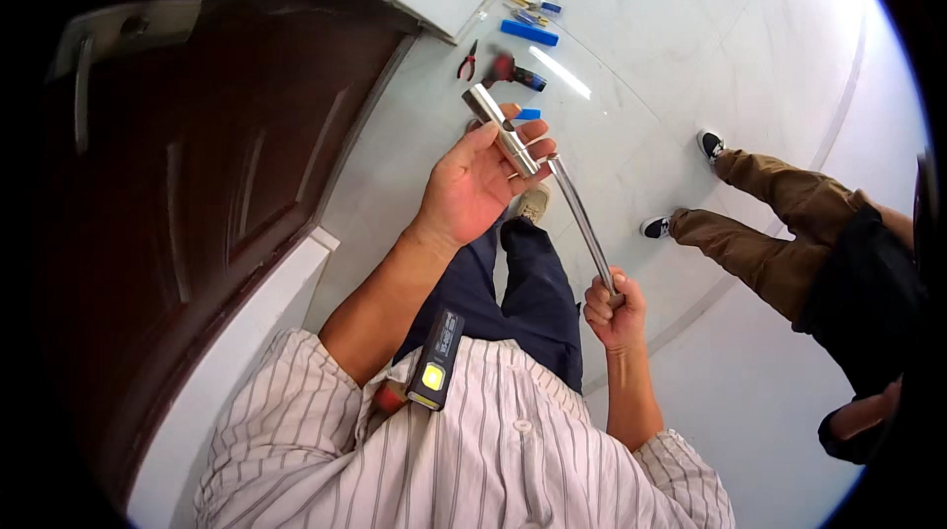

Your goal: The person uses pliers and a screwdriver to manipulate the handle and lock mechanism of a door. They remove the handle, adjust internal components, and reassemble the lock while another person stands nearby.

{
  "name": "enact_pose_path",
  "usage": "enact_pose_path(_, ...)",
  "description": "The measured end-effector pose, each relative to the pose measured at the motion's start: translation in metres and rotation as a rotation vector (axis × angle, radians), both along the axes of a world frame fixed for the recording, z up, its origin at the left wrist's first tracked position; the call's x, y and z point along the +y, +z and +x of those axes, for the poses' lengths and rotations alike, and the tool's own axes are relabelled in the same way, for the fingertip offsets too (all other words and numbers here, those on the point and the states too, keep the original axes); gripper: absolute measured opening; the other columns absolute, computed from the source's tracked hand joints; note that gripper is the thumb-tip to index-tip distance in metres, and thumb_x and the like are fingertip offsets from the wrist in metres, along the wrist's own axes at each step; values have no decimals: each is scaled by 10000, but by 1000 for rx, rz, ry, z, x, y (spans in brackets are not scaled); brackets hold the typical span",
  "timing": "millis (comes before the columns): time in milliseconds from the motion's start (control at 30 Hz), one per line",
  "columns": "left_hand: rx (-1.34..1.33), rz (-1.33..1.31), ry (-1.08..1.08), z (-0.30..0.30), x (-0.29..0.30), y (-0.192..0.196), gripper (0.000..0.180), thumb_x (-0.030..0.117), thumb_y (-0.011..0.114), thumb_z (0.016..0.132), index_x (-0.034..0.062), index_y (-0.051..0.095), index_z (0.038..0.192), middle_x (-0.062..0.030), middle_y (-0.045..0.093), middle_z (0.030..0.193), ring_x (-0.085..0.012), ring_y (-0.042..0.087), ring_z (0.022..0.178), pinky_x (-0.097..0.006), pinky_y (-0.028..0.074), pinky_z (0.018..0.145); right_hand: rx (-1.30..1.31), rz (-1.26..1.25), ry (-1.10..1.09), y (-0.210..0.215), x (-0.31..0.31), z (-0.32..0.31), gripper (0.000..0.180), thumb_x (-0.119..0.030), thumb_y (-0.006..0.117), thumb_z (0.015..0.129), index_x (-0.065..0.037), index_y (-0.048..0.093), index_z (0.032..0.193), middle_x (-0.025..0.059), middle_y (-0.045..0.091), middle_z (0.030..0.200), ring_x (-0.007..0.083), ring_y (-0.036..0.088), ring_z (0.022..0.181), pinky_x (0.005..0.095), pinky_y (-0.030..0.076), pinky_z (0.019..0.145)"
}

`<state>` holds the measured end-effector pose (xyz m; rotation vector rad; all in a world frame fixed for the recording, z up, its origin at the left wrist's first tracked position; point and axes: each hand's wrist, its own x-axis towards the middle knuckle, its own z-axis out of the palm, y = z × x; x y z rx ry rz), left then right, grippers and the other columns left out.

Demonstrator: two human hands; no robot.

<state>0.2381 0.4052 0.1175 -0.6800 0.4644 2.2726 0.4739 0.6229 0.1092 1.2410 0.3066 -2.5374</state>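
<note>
My left hand (467, 186) is raised, its thumb and fingers closed round a shiny metal cylinder (503, 131) with an opening in its side. In my right hand (617, 311) is the lower end of a slim metal bar (584, 220), gripped in a fist. The bar slants up to the left, and its upper tip is close to the lower end of the cylinder. Whether the two touch, I cannot tell. Against my striped shirt sits a black work light (436, 361) with a lit yellow panel.
Red-handled pliers (468, 63), a red and black power drill (513, 72), a blue case (529, 33) and several small tools lie on the pale tiled floor (631, 85). A dark brown door (247, 134) stands at left. Another person in brown trousers (760, 243) is at right.
</note>
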Motion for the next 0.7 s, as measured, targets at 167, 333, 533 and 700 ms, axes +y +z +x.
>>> enact_pose_path(167, 64, 146, 9, 16, -66, -8, 488, 467, 385, 1013, 49, 591, 1156, -148, 635, 1086, -232, 585, 876, -343, 488, 738, 110, 82, 77, 16, -46, 3, 225, -229, 530, 944, -83, 647, 1069, 64, 565, 721, 106, 381, 476, 237, 300, 409)
enact_pose_path(333, 263, 111, -98, 71, -131, 14, 526, 461, 333, 1025, 12, 550, 1195, -93, 623, 895, -183, 566, 714, -298, 461, 629, 209, 204, 129, 42, -92, 47, 235, -243, 532, 947, -78, 643, 1073, 64, 534, 679, 107, 372, 474, 244, 299, 412)
enact_pose_path(533, 361, -9, 6, 126, -180, 55, 431, 357, 303, 1013, 27, 558, 1122, -79, 581, 765, -135, 491, 566, -247, 354, 471, 441, 257, 297, 72, -118, 65, 260, -246, 513, 949, -44, 639, 1053, 61, 475, 587, 113, 348, 458, 249, 265, 390)
enact_pose_path(700, 411, 54, 71, 155, -250, 55, 404, 396, 320, 1019, 68, 546, 953, -47, 537, 741, -109, 477, 547, -230, 311, 412, 474, 191, 331, 60, -166, 60, 263, -240, 516, 935, -40, 642, 1050, 53, 467, 583, 109, 355, 455, 241, 275, 381)
